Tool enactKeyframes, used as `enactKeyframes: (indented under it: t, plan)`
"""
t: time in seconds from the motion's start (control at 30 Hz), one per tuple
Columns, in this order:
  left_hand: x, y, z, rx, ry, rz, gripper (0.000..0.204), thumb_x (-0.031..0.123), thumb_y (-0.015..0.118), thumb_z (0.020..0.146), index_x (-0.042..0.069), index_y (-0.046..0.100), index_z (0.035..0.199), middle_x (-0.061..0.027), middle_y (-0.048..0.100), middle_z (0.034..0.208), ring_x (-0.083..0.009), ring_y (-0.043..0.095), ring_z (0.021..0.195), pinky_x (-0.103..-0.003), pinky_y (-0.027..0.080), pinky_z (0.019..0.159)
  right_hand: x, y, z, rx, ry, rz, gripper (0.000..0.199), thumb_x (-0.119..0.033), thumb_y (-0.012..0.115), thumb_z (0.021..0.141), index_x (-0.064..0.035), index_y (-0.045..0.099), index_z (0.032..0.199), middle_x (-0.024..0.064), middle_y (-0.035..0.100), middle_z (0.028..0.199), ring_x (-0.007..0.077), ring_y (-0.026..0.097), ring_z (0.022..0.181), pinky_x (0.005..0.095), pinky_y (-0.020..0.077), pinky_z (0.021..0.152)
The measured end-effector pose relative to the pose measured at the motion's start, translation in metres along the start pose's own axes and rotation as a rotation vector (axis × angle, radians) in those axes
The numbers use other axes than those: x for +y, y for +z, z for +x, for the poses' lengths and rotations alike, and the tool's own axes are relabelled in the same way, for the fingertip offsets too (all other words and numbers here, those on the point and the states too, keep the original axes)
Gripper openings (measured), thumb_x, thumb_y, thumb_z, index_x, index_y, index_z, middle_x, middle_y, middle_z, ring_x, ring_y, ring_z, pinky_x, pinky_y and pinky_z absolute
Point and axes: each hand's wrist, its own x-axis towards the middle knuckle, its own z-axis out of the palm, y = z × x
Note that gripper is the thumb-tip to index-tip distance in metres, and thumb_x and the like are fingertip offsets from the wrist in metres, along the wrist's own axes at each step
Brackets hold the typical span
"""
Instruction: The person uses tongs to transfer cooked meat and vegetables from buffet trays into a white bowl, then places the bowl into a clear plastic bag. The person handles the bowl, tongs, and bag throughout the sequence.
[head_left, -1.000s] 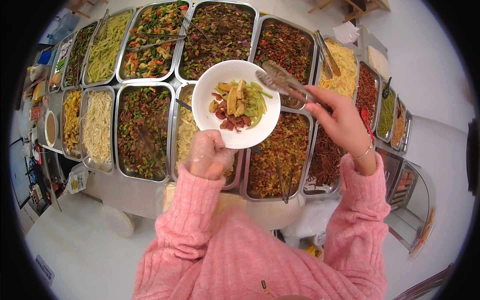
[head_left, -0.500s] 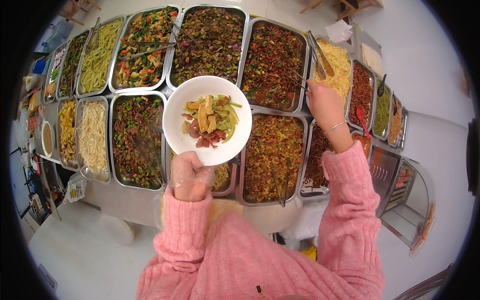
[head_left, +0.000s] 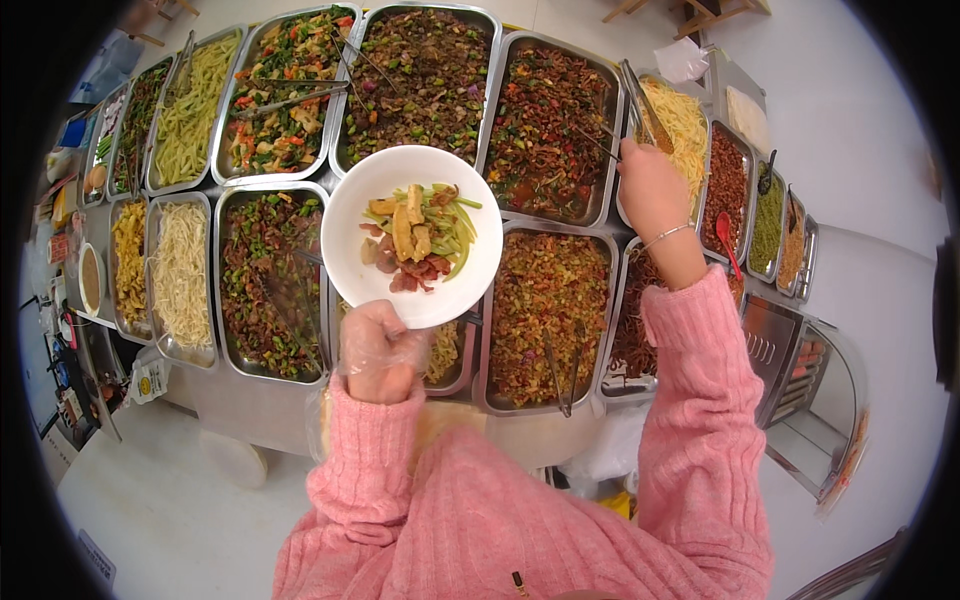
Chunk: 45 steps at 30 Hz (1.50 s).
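Note:
My left hand (head_left: 378, 352), in a clear plastic glove, is closed on the near rim of a white bowl (head_left: 345, 262). Inside the bowl lie fried tofu strips (head_left: 408, 228), green stalks (head_left: 462, 235) and reddish meat slices (head_left: 418, 276). On the right, my bare right hand (head_left: 655, 195) is closed around thin metal tongs (head_left: 598, 142), whose arms reach left over a steel tray of dark red, saucy meat (head_left: 545, 110). The tips of these tongs are hard to make out. Just beyond that hand is a tray of pale yellow shreds (head_left: 678, 125) with another pair of tongs (head_left: 645, 105).
Two rows of steel food trays span the counter. A meat-and-pepper tray (head_left: 268, 290) and a diced yellow dish (head_left: 550, 310) stand near me, both with tongs in them. At the right, a red spoon (head_left: 727, 240) rests beside small trays. A steel cabinet (head_left: 775, 345) stands lower right.
My right hand and the tongs have moved slightly away from me. The bowl in my left hand has shifted a little left and away; its contents look the same.

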Motion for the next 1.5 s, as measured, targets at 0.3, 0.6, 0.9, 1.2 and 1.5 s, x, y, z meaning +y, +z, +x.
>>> enactKeyframes:
  t: [0.3,0.6,0.9,1.2,1.5]
  plan:
    - [-0.002,0.002,0.000,0.016,-0.025,0.047,0.082,-0.012,0.038,0.054,0.002,0.045,0.135,-0.0157,0.054,0.130,-0.0388,0.053,0.121,-0.054,0.047,0.104,-0.023,-0.014,0.035,-0.077,-0.086,-0.064,0.011,-0.015,0.063,0.087,-0.0039,0.064,0.088,0.0176,0.068,0.089,0.0378,0.068,0.085,0.0487,0.0552,0.072]
    - [-0.005,0.003,0.007,-0.013,-0.028,0.100,0.082,-0.011,0.039,0.055,0.002,0.044,0.136,-0.0136,0.054,0.132,-0.0360,0.052,0.123,-0.051,0.046,0.106,0.005,-0.044,0.020,0.027,-0.117,0.120,0.015,-0.013,0.062,0.088,-0.0005,0.069,0.093,0.0203,0.069,0.086,0.0376,0.068,0.083,0.0451,0.0533,0.074]
    - [-0.018,0.010,0.013,-0.045,-0.096,0.109,0.086,-0.015,0.038,0.054,0.002,0.043,0.138,-0.0135,0.053,0.134,-0.0343,0.050,0.127,-0.049,0.044,0.109,-0.020,-0.101,-0.060,-0.136,-0.225,0.771,0.030,-0.013,0.070,0.089,0.0029,0.067,0.114,0.0177,0.068,0.079,0.0222,0.060,0.063,0.0319,0.0478,0.061]
    - [-0.017,0.011,0.006,-0.085,-0.093,0.075,0.086,-0.015,0.038,0.054,0.002,0.044,0.138,-0.0137,0.054,0.132,-0.0337,0.052,0.126,-0.049,0.045,0.108,0.015,-0.081,-0.049,0.103,-0.025,0.497,0.030,-0.016,0.069,0.090,0.0024,0.068,0.114,0.0225,0.070,0.091,0.0354,0.068,0.076,0.0372,0.0522,0.071]
    - [-0.004,0.012,0.007,-0.017,-0.027,0.067,0.081,-0.013,0.038,0.055,0.002,0.045,0.135,-0.0143,0.054,0.132,-0.0355,0.054,0.121,-0.048,0.051,0.099,0.018,-0.011,0.003,0.102,-0.045,0.207,0.013,-0.018,0.065,0.088,-0.0045,0.068,0.090,0.0211,0.068,0.080,0.0399,0.066,0.078,0.0496,0.0532,0.069]
